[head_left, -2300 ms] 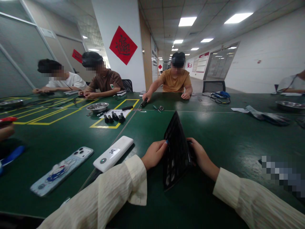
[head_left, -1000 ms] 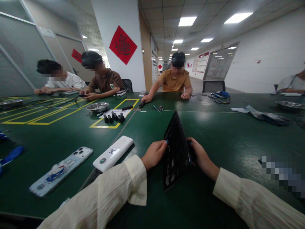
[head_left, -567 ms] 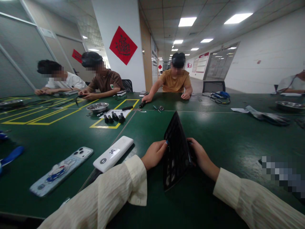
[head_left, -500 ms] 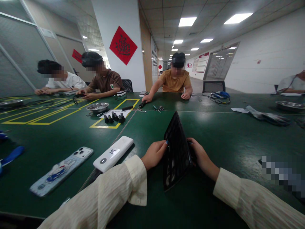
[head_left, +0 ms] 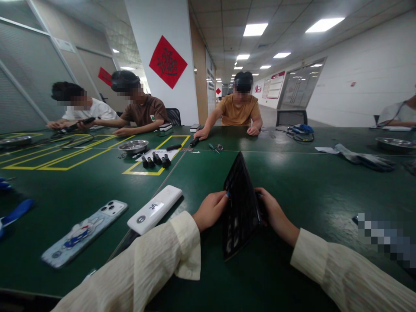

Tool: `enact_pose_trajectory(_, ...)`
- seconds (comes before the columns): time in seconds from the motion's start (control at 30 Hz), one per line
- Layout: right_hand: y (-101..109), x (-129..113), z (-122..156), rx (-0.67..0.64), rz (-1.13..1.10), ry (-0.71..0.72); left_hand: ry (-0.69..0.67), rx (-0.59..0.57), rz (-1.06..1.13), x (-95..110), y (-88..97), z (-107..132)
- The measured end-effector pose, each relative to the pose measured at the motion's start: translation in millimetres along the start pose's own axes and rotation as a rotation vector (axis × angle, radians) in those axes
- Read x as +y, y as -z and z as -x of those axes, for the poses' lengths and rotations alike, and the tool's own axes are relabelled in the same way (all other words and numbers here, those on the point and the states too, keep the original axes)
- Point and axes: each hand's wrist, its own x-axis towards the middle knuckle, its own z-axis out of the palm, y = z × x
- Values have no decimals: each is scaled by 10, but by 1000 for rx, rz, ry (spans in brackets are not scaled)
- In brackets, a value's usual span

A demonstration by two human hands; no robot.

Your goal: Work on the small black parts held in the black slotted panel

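A thin, glossy black panel (head_left: 240, 212), perhaps a tablet, stands tilted on edge in front of me, with pale square patches on its dark face. My left hand (head_left: 212, 209) is closed on its left edge, thumb against the face; a small blue spot shows at the thumb tip. On the other side my right hand (head_left: 276, 212) grips the panel, its fingertips partly hidden behind it. Left of my left hand lie a white power bank (head_left: 155, 210) marked 26 and a phone in a rabbit-patterned case (head_left: 85, 234).
Several black cylindrical parts (head_left: 156, 160) stand by a metal bowl (head_left: 133, 147) and yellow tape outlines. Across the green table (head_left: 289, 186) a person in a tan shirt (head_left: 239, 110) touches a black tool. Gloves (head_left: 365, 158) and a cable bundle (head_left: 300, 130) lie at right.
My hands and the black panel have stayed put. At far left, the co-worker in brown has stretched a hand leftward, and a dark tool now shows between the two people there.
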Motion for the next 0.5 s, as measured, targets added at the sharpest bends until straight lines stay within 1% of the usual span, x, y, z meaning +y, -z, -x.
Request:
enact_pose_trajectory(0.37,12,8,-8,4,5,13,25,12,29,-1,-5,-6)
enact_pose_trajectory(0.5,6,-3,-6,-5,10,10,20,0,17,2,-3,-9)
